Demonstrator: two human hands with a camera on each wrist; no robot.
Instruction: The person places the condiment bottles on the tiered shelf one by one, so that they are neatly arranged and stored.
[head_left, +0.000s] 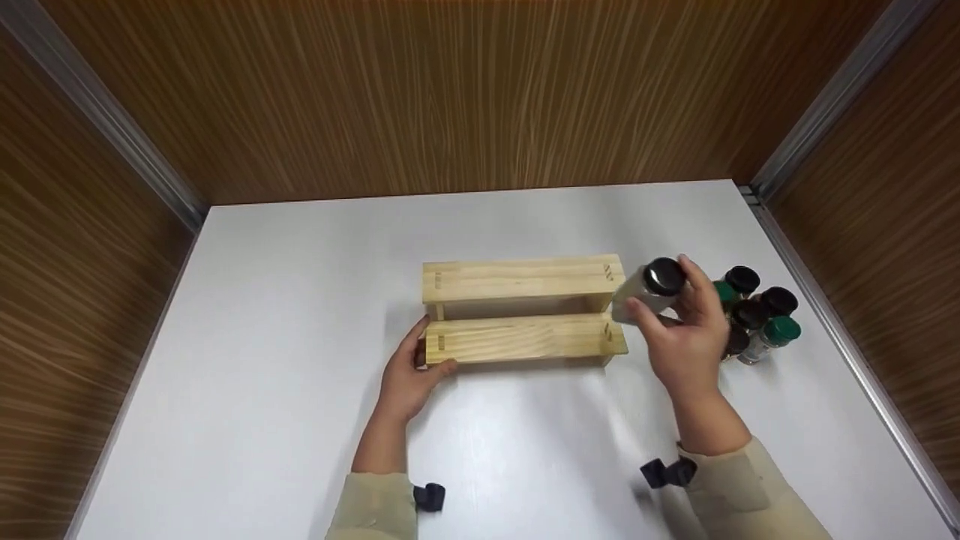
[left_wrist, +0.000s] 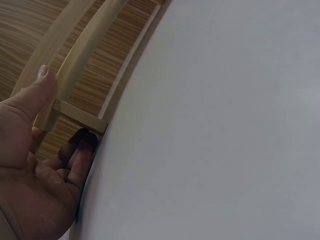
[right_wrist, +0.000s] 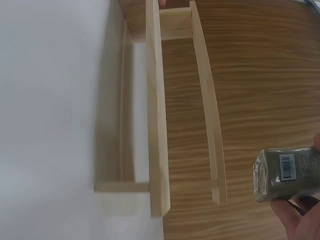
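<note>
A two-step wooden rack [head_left: 525, 336] stands on the white table, its two steps bare. My left hand [head_left: 409, 384] grips the lower step's left end, thumb along the front edge and fingers around the side; in the left wrist view the fingers [left_wrist: 80, 162] curl below the step. Just right of the rack, my right hand [head_left: 691, 349] holds a spice jar [head_left: 664, 277] with a black lid between thumb and fingers. The right wrist view shows the jar's squarish clear base and a barcode label [right_wrist: 288, 167], with greenish-grey contents inside.
Several spice jars with black and green lids, among them a green-lidded jar [head_left: 780, 331], stand clustered at the right, partly behind my right hand. Wood-grain panels, including the back panel [head_left: 480, 97], enclose the white table [head_left: 285, 315] at the back and sides.
</note>
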